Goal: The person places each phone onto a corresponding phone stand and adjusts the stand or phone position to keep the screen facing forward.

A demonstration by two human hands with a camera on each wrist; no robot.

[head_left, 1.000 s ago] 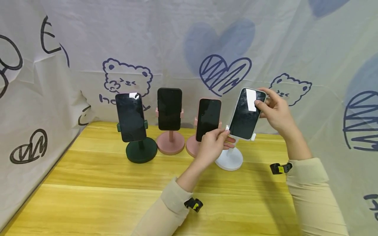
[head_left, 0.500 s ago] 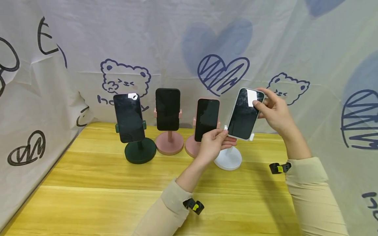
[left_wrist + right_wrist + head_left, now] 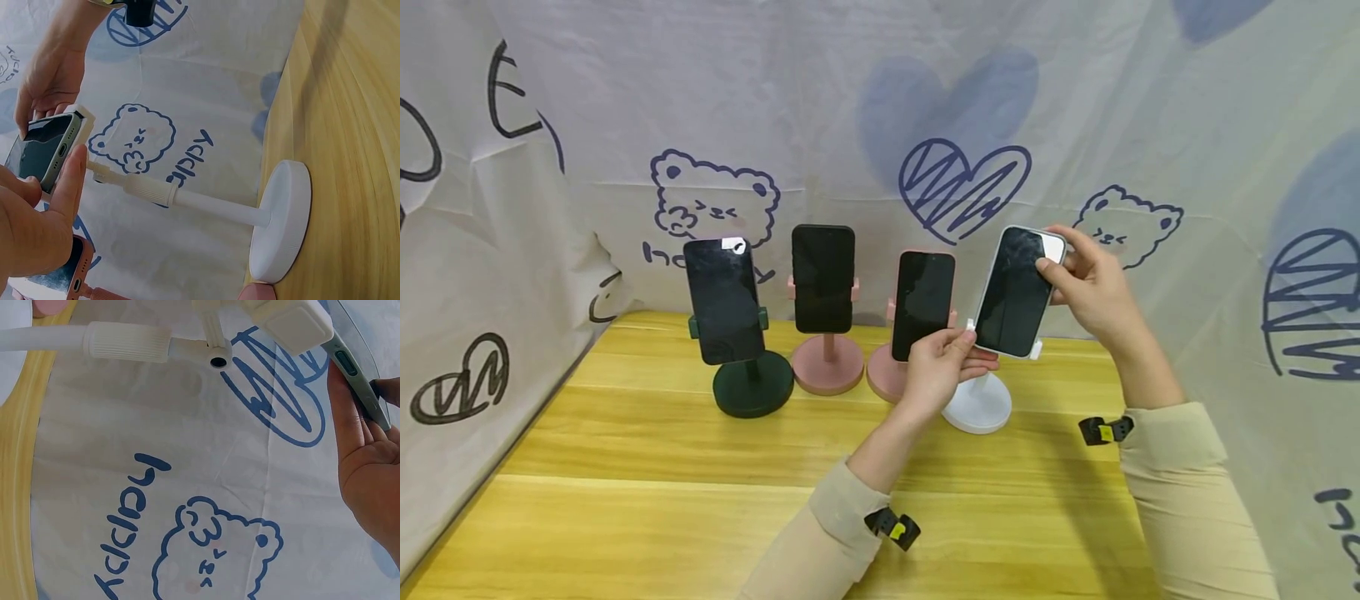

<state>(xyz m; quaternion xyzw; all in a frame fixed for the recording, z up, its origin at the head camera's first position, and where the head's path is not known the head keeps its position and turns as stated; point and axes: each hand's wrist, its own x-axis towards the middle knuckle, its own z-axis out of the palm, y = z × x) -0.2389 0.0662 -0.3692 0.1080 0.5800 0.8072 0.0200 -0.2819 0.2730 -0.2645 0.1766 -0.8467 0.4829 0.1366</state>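
Observation:
A white-framed phone [image 3: 1017,292] with a dark screen leans to the right in the clamp of a white phone stand [image 3: 977,404]. My right hand [image 3: 1093,287] pinches its upper right edge, thumb on the screen and fingers behind, as the right wrist view also shows. At the lower left corner, my left hand [image 3: 938,362] pinches the stand's clamp, its thumb by the left prong and fingers under the phone. The left wrist view shows the stand's round base [image 3: 284,222] on the table and the phone's charging port end [image 3: 62,150] facing the camera.
To the left stand a dark green stand [image 3: 752,385] and two pink stands [image 3: 827,367], each bearing a dark-screened phone. The nearer pink stand [image 3: 887,375] is partly behind my left hand. A printed cloth [image 3: 842,108] hangs behind the wooden table [image 3: 647,467].
The bright reflection on the held phone has slid to its upper right corner and shrunk, so its tilt has shifted slightly. Both hands keep their grips. The whole head view has drifted slightly.

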